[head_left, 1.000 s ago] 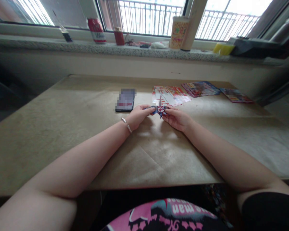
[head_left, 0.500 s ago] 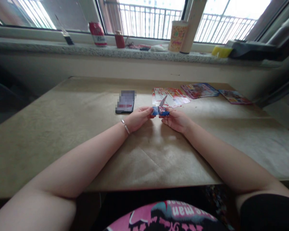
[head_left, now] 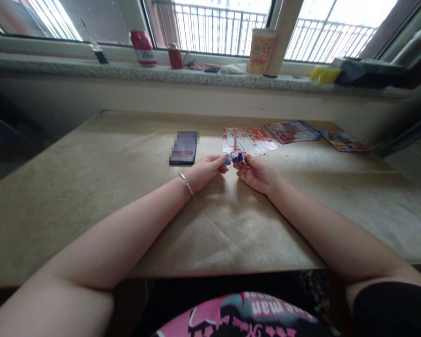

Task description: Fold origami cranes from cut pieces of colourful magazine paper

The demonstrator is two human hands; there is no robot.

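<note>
The left hand point(head_left: 207, 169) has its thumb and fingers pinched together on the blue end of a folded paper piece point(head_left: 237, 157); the right hand point(head_left: 259, 174) has its own clamped on the other end. The piece, blue with red and white print, is gripped between them to the right of the smartphone point(head_left: 184, 149) and appears lifted just off the desk point(head_left: 108, 187), with shadow beneath.

As for progress, the paper is already folded small, and a narrow pointed strip point(head_left: 235, 142) stands out from its far side. With both hands on it and its outline looking crumpled, I judge the shaping unfinished; which folds remain is too small to tell. Right of the smartphone, just beyond the hands, lie flat red-and-white printed sheets point(head_left: 263, 140); farther right are a stack of glossy printed sheets point(head_left: 291, 131) and a smaller stack point(head_left: 344, 140).

The widest open room is left of the smartphone; some also lies on its near side, between the forearms. The desk's far edge runs a little beyond the smartphone; its near edge, well back toward the torso, passes under both arms.
</note>
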